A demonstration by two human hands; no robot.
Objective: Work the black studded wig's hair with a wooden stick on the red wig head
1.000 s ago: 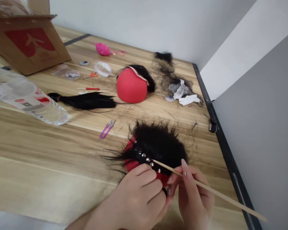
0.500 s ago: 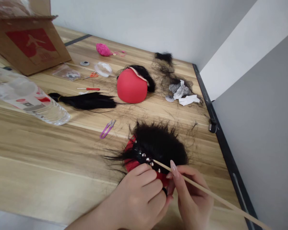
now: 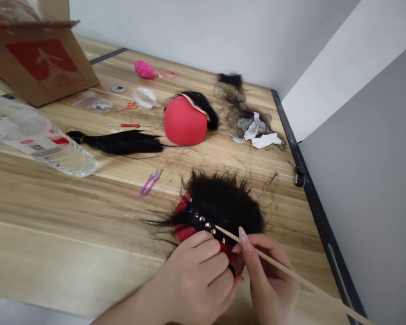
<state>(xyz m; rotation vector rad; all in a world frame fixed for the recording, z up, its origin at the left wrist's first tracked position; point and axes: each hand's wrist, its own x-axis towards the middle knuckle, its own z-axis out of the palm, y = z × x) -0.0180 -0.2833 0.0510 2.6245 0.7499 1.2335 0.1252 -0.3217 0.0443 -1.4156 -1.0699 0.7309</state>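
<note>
Wood-grain tabletop [image 3: 71, 257] carries all the parts we list below. At its far left stands a cardboard box [image 3: 20, 81], with a clear bottle [image 3: 50, 146] lying nearer to us. Locate the main workpiece at the near edge, right of centre: a mass of black hair [image 3: 226, 203] over a red base [image 3: 186, 231]. Well beyond it sits a red dome [image 3: 184, 121], apart from both hands.

Our left hand [image 3: 198, 273] is at the near side of the workpiece, back upward, with the fingers curled inward. Its fingertips are hidden; we cannot tell what they pinch. Our right hand [image 3: 274, 275] is on the near right, where thumb and fingers pinch a slender wooden stick [image 3: 311, 285] a short way behind its tip. Purple snips [image 3: 150, 184] lie to the left of the hair, touching neither hand.

Note the governing alignment. The stick's long axis runs obliquely, from the near right, across the right hand, to its tip ahead and to the left. Silver studs [image 3: 208, 225] form a row along the border of hair and base, descending from far left to near right, so stick and row run at an angle to each other. The tip lies just right of the middle studs; contact cannot be confirmed. Of our two hands, the left is nearer these studs, its knuckles just beside them; the right reaches that zone through the stick.
</note>
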